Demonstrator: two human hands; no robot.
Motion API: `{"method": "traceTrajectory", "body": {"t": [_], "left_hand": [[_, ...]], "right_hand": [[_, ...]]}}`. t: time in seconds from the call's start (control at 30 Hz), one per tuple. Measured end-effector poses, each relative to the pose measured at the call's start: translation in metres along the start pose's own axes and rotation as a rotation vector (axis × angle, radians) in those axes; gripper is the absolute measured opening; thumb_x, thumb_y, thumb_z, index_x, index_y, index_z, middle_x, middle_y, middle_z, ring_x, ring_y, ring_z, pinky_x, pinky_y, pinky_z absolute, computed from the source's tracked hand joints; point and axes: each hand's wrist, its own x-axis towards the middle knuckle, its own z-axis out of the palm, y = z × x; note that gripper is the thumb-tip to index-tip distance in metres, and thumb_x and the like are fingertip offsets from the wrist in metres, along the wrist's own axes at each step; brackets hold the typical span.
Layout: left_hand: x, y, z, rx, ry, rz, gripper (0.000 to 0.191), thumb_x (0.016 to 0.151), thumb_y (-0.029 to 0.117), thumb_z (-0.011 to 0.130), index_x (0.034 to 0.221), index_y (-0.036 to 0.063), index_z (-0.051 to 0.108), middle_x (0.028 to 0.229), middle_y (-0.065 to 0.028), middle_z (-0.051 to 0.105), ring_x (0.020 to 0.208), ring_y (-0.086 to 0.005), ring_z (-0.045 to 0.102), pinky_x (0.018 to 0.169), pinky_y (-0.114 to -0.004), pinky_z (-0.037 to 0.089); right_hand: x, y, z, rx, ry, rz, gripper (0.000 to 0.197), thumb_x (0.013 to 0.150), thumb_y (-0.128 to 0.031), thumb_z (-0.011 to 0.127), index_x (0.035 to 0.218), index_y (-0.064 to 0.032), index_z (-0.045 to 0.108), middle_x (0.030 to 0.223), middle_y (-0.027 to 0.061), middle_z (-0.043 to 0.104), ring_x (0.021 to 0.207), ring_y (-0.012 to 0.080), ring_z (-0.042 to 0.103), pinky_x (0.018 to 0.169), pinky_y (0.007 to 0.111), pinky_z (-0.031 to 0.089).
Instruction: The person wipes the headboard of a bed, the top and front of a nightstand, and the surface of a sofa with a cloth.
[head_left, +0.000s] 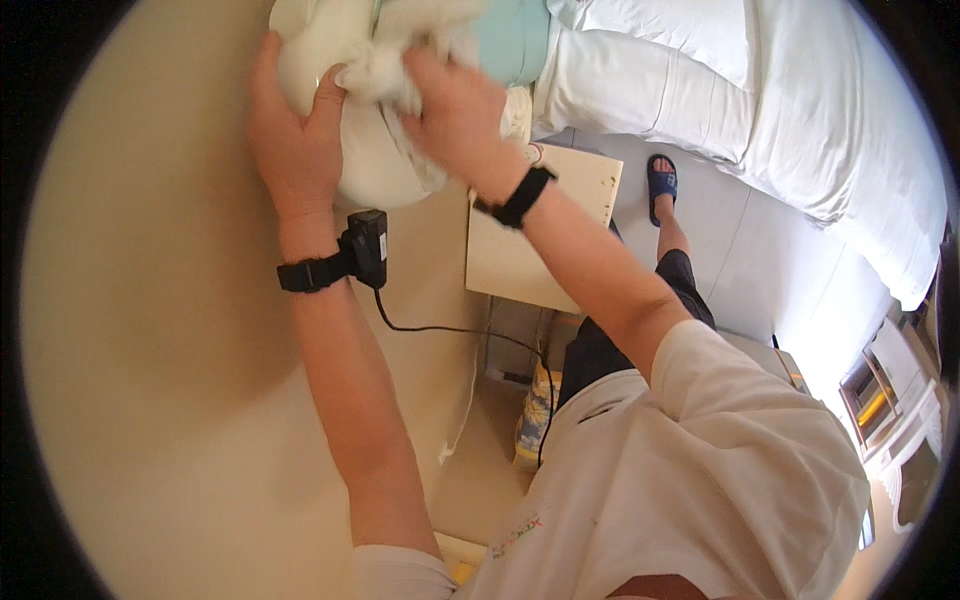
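Observation:
A glossy white rounded panel, which looks like the end of a bed's headboard, stands close to the wall at the top of the view. My left hand grips its left edge, thumb on the near face and fingers partly hidden behind it. A crumpled white cloth lies against the panel, bunched under the fingers of my right hand. That hand and the cloth are blurred. The left thumb tip is right beside the cloth. Both wrists wear black straps, and the left strap carries a small black device.
A black cable hangs from the wrist device across my front. Below my right forearm is a pale bedside table. White bedding and teal fabric lie beyond. The plain wall rises close on the left.

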Motion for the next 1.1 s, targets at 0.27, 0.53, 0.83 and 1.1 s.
{"method": "traceTrajectory", "body": {"t": [0.27, 0.53, 0.83, 1.1], "left_hand": [[-0.003, 0.010, -0.005, 0.030, -0.040, 0.012, 0.067, 0.094, 0.028, 0.074, 0.146, -0.0045, 0.048, 0.143, -0.0208, 0.058, 0.128, -0.0286, 0.058, 0.107, -0.037, 0.045], [-0.006, 0.012, -0.006, -0.142, -0.039, -0.177, 0.067, 0.095, 0.028, 0.074, 0.147, -0.0039, 0.048, 0.145, -0.0210, 0.056, 0.129, -0.0287, 0.056, 0.109, -0.036, 0.043], [0.001, 0.010, -0.003, -0.137, -0.030, -0.124, 0.070, 0.091, 0.027, 0.075, 0.148, -0.0033, 0.046, 0.145, -0.0178, 0.057, 0.130, -0.0269, 0.056, 0.107, -0.036, 0.045], [0.002, 0.015, -0.008, -0.159, -0.042, -0.117, 0.070, 0.092, 0.024, 0.074, 0.148, -0.0054, 0.044, 0.149, -0.0212, 0.051, 0.136, -0.0290, 0.051, 0.113, -0.037, 0.040]], "right_hand": [[-0.008, 0.004, -0.002, 0.032, 0.082, 0.005, 0.053, 0.067, -0.017, 0.082, 0.117, -0.0148, 0.064, 0.113, 0.0163, 0.068, 0.103, 0.0385, 0.066, 0.072, 0.044, 0.056], [0.114, 0.037, -0.014, -0.049, 0.037, 0.097, 0.048, 0.069, -0.017, 0.080, 0.114, -0.0108, 0.064, 0.108, 0.0161, 0.070, 0.091, 0.0377, 0.068, 0.074, 0.045, 0.055], [-0.049, 0.045, 0.010, 0.119, 0.020, -0.051, 0.059, 0.063, -0.010, 0.077, 0.121, -0.0065, 0.065, 0.124, 0.0210, 0.065, 0.113, 0.0444, 0.061, 0.090, 0.048, 0.053], [-0.075, 0.133, -0.019, 0.204, 0.127, 0.508, 0.032, 0.082, -0.015, 0.073, 0.113, -0.0087, 0.066, 0.103, 0.0151, 0.067, 0.098, 0.0395, 0.065, 0.088, 0.046, 0.054]]}}
